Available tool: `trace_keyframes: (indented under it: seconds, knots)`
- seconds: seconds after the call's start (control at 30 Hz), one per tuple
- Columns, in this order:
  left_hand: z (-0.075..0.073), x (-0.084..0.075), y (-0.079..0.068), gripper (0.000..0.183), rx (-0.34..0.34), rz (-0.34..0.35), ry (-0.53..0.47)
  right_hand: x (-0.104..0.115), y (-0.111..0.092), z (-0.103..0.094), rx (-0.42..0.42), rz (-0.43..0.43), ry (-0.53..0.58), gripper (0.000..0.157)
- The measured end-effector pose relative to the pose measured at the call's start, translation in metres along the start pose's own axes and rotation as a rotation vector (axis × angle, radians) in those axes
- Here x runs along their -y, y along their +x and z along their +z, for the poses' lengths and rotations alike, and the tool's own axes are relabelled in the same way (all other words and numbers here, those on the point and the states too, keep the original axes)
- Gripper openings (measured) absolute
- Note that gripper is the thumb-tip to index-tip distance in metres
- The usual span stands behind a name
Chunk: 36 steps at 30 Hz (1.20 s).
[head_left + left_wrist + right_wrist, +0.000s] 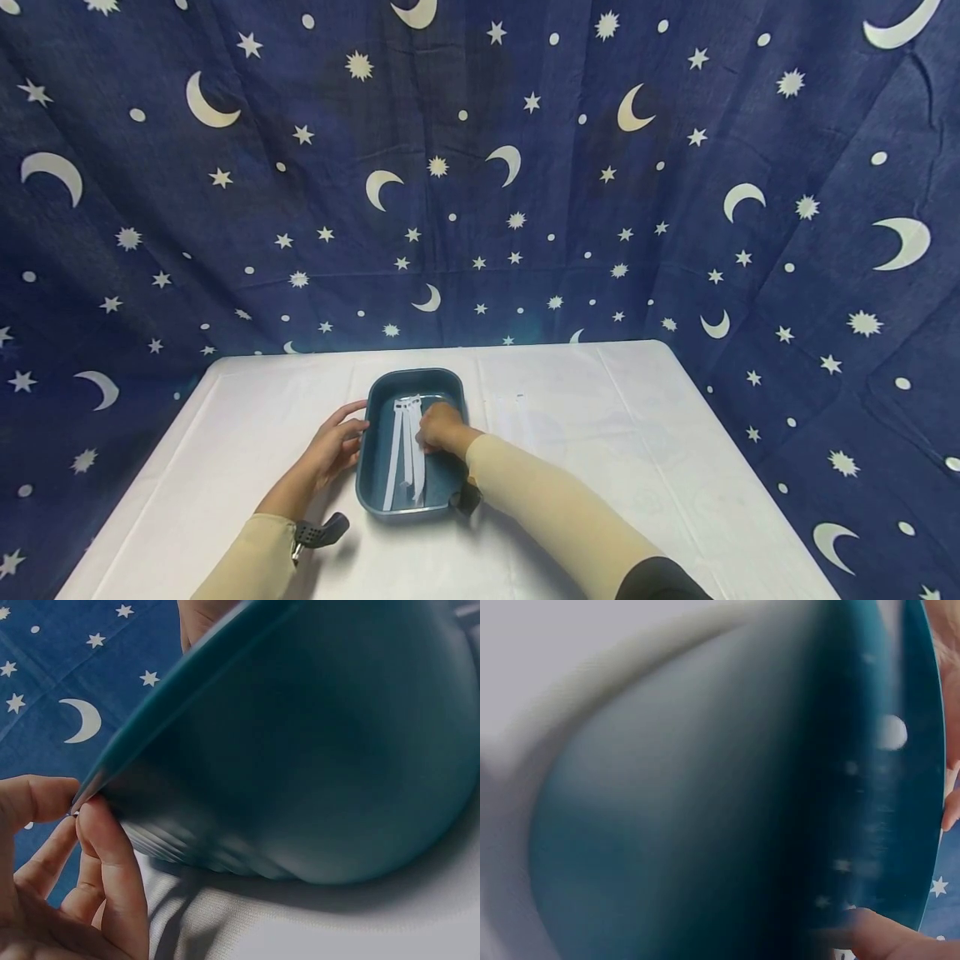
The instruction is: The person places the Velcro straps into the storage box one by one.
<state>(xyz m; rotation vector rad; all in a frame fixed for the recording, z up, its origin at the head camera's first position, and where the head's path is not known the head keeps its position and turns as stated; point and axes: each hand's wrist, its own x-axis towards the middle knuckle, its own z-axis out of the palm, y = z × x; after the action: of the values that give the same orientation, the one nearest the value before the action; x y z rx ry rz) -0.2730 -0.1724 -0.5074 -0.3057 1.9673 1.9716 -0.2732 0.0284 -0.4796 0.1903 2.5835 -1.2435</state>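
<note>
A dark teal rectangular tray stands on the table. Inside it several flat white cable ties lie lengthwise, side by side, with small dark slots at their far ends. My right hand reaches into the tray from the right; its curled fingers pinch the rightmost of the ties, though the fingertips are partly hidden. In the right wrist view the tray wall covers most of that hand. My left hand is at the tray's left side, with its fingertips touching the rim from outside.
A white cloth covers the table. Right of the tray, faint white strips lie on the cloth, hard to make out. A dark blue curtain with moons and stars hangs behind and at both sides. Black wrist mounts stick out near the tray.
</note>
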Motion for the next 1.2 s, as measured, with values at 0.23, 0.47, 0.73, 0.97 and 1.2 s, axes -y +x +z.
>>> trace_keyframes:
  seconds: [0.23,0.47,0.73,0.97,1.2]
  knots:
    - [0.001,0.000,-0.001,0.058,-0.004,0.001,0.024,-0.002,-0.004,0.002,-0.018,-0.084,-0.048,0.021]
    - [0.000,0.002,0.002,0.058,-0.009,-0.008,0.014,0.010,-0.008,-0.019,0.039,-0.104,0.064,0.011]
    - [0.002,0.001,0.002,0.058,-0.008,-0.011,0.007,0.021,-0.008,-0.074,-0.030,-0.097,0.162,0.012]
    - [0.001,0.001,0.002,0.058,-0.010,-0.011,-0.005,-0.011,0.002,-0.120,-0.135,-0.007,0.175,0.019]
    - [0.001,0.002,-0.001,0.059,-0.010,-0.011,-0.016,-0.060,-0.004,-0.151,-0.188,0.032,-0.001,0.024]
